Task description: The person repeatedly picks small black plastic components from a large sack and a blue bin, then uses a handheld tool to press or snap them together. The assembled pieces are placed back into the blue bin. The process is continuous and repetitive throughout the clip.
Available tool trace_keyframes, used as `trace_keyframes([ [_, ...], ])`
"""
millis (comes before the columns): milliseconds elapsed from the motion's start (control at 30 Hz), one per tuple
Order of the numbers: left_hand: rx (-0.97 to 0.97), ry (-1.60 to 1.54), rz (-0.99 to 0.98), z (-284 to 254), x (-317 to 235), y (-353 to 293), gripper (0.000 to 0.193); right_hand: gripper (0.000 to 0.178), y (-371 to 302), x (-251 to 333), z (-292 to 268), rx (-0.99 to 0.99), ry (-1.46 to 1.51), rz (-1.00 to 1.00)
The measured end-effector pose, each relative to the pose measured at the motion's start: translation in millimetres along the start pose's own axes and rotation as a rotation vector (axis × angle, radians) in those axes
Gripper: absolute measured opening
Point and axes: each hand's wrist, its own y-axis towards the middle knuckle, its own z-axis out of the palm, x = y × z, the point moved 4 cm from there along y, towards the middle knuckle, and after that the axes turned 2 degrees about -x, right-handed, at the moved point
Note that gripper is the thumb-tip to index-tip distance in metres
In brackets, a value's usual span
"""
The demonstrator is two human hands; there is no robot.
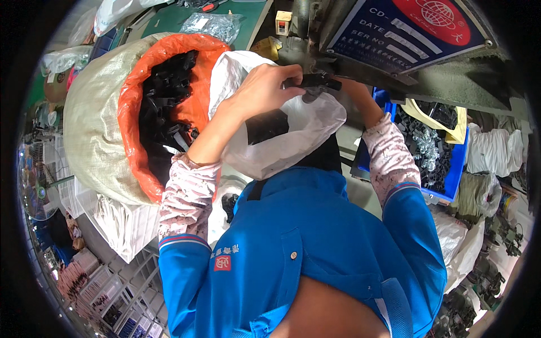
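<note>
Over the mouth of an open white plastic bag [315,135], my left hand [262,93] is closed, fingers and thumb pinching a long black plastic part [315,82]. My right hand [356,93] is at the far end of that part, under the machine's edge; its fingers are mostly hidden, so I cannot tell whether they grip it. Dark pieces [267,125] show inside the white bag. Left of it stands a large woven sack [93,118] with an orange liner [131,107], holding many black plastic parts [163,96].
A grey machine with a blue and red plate [406,34] overhangs my right hand. To the right, a blue crate [459,169] holds black parts, a clear bag [427,147] and a yellow bag [457,134]. A green table [163,23] with a clear bag [211,27] lies beyond the sack.
</note>
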Motion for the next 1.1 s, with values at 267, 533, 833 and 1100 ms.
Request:
trace_keyframes([
  [267,-0.006,0.030,0.036,2,-2,-1,0.023,0.034,5,-3,19,0.007,0.015,0.064],
  [533,-0.065,0.063,0.049,5,-2,-5,0.022,0.036,11,-5,29,0.001,0.027,0.089],
  [833,-0.046,0.019,0.009,5,-2,-4,0.021,0.038,11,-12,28,-0.016,0.038,0.110],
  [1100,-0.094,0.063,-0.006,7,6,-13,0.020,0.040,9,-26,49,-0.024,0.088,0.120],
])
